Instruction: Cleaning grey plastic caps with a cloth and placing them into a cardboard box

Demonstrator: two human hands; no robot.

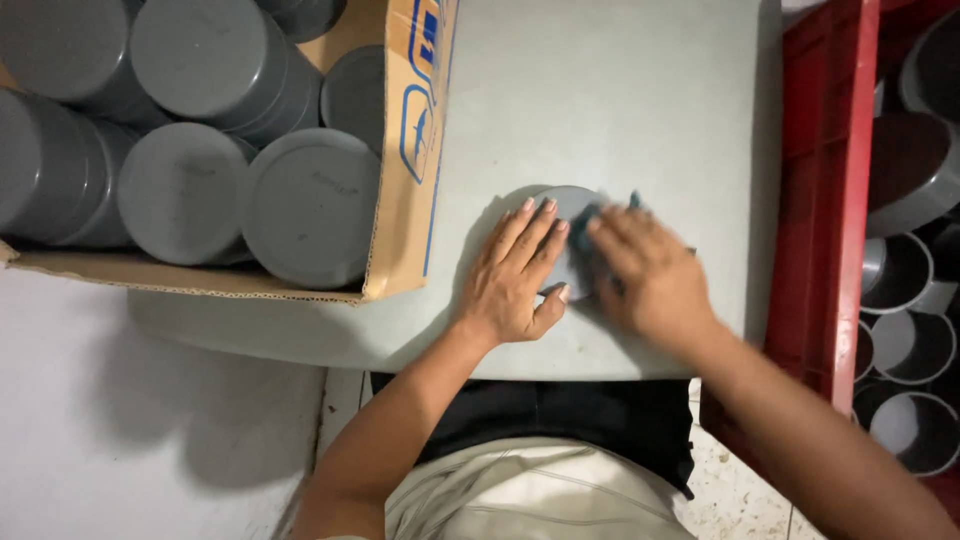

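One grey round cap (562, 215) lies flat on the pale grey tabletop (600, 90), near its front edge. The left hand (515, 275) rests on it with fingers spread flat, gripping nothing. The right hand (645, 270) presses a dark blue-green cloth (600, 215) against the cap, fingers curled on the cloth. Bare tabletop stretches beyond the hands. At the left, an open cardboard box (405, 180) of grey caps overhangs the tabletop edge; at the right, a red crate (825, 150) holding grey fittings stands close. White floor lies below.
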